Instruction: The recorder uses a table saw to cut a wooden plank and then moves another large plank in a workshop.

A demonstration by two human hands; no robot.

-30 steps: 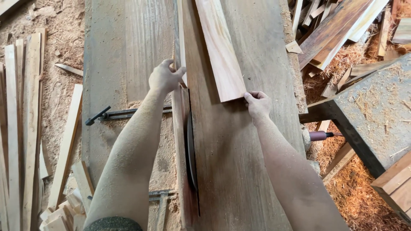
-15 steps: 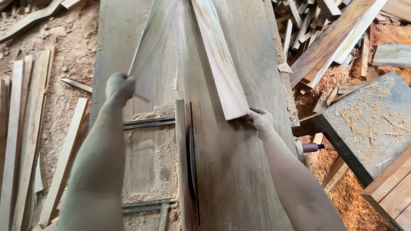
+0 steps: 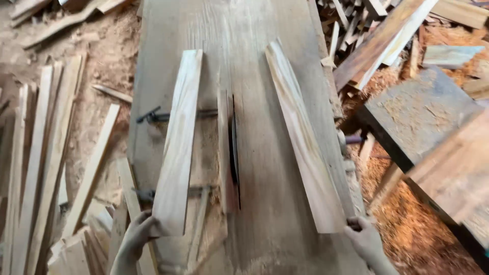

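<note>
While left hand [image 3: 135, 238] clenches pale narrow wood strip [image 3: 178, 142], right hand [image 3: 365, 240] grasps wider tan plank [image 3: 303, 137] beside saw blade [image 3: 234, 147] on tabletop [image 3: 265, 61]; looks mid-rip, halves separated.

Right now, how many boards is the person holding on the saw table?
2. The left board lies left of the saw blade, gripped by the left hand; the right board lies right of it, gripped by the right hand.

The wooden saw table [image 3: 254, 40] carries two pale boards: one board [image 3: 178, 142] left of the saw blade [image 3: 235, 153], the other board [image 3: 303, 137] right of it.
</note>
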